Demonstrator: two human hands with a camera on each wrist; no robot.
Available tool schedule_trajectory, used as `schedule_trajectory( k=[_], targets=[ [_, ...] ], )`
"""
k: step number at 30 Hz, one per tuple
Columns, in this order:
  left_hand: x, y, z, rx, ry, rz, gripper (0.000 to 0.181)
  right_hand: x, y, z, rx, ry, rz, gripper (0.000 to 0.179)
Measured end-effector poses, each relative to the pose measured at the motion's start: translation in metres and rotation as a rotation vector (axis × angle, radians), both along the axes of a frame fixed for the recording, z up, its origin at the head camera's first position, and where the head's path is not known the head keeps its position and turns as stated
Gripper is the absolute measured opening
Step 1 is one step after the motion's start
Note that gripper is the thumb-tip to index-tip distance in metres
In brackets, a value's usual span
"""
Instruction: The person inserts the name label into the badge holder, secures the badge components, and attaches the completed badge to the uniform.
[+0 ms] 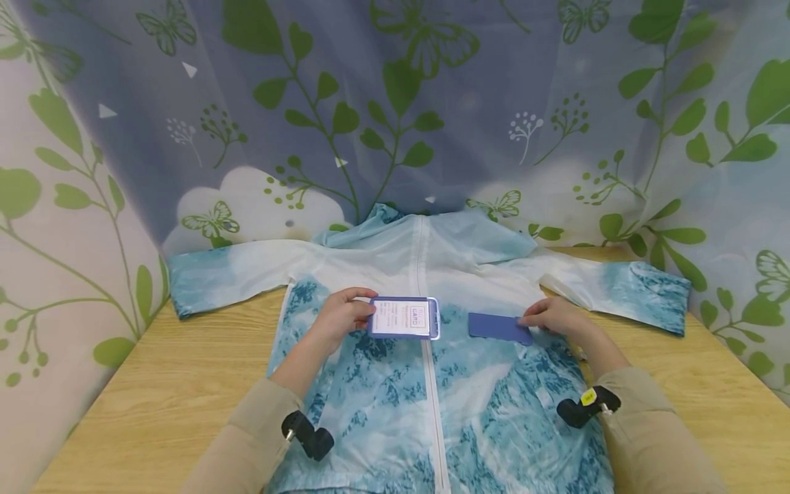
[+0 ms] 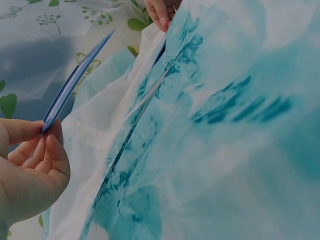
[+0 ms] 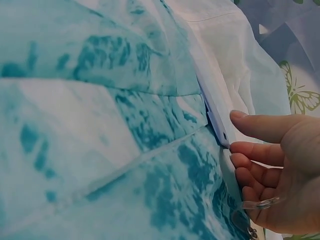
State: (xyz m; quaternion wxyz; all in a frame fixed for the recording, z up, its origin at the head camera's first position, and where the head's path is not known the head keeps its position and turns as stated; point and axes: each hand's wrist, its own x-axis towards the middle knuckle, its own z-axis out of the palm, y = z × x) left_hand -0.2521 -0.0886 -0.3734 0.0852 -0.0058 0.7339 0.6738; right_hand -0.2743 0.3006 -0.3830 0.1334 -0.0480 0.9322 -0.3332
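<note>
In the head view, a teal-and-white jacket (image 1: 382, 391) lies spread over the wooden tabletop (image 1: 148, 384), its white zip (image 1: 433, 418) running down the middle of the frame. At the centre, the left hand (image 1: 339, 317) pinches the left end of a blue card holder (image 1: 400, 318), whose white insert bears the word "CARD". Right of centre, the right hand (image 1: 553, 317) has its fingertips at the right end of a flat blue piece (image 1: 496, 327) lying against the jacket. Both forearms wear beige sleeves (image 1: 237, 425) and black wrist cameras (image 1: 589, 406). A curtain (image 1: 370, 130) printed with green leaves and butterflies fills the upper frame.

In the left wrist view, at the left edge, the thumb and fingers are clamped on the lower end of the card holder, seen nearly edge-on and slanting toward the upper right. The right hand shows at the top of the frame, with a dark blue edge just below it.

In the right wrist view, thumb and index finger are apart at the right; the blue piece's end sits at the index fingertip, partly covered by jacket fabric. A clear strap (image 3: 254, 204) lies by the lower fingers.
</note>
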Motion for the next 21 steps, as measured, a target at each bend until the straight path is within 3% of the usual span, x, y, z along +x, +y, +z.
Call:
schedule_trajectory(
  k=[12,21],
  targets=[
    [0.0002,-0.0002,-0.0021,-0.011,0.009,-0.006,0.028,0.0007,-0.007,-0.0009,0.084,-0.006,0.1,0.058],
    [0.0008,0.0023,-0.0014,-0.017,0.012,-0.017,0.027,0.0006,-0.0091,-0.0058,0.078,-0.005,0.099,0.055]
  ],
)
